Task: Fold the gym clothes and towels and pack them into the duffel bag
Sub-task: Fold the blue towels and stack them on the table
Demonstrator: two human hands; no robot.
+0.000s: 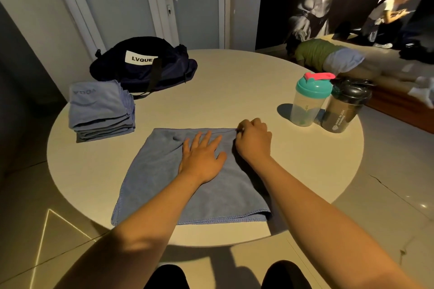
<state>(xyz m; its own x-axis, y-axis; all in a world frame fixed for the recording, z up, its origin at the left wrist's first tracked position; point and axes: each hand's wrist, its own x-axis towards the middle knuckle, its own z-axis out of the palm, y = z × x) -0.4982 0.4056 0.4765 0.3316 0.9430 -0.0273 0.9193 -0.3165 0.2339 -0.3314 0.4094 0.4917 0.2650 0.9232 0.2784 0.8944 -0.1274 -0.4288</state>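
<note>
Mid-fold on the round cream bench (pixel 234 91), our left hand (pixel 202 158) presses flat, grip wide, on the blue microfibre towel (pixel 162 185) while our right hand (pixel 254 142) pinches its far corner, likely to be drawn across next.

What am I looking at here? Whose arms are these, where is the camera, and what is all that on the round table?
There is no robot here: these are a person's own bare arms. The one picture comes from a camera worn on their head, looking down at a round table. The left hand lies flat on a spread blue towel, pressing it down. The right hand pinches that towel's far right corner. To the left sits a stack of folded towels, and behind it a dark duffel bag labelled LVQUE. On the right a teal-lidded shaker bottle and a dark shaker bottle stand side by side.
</note>
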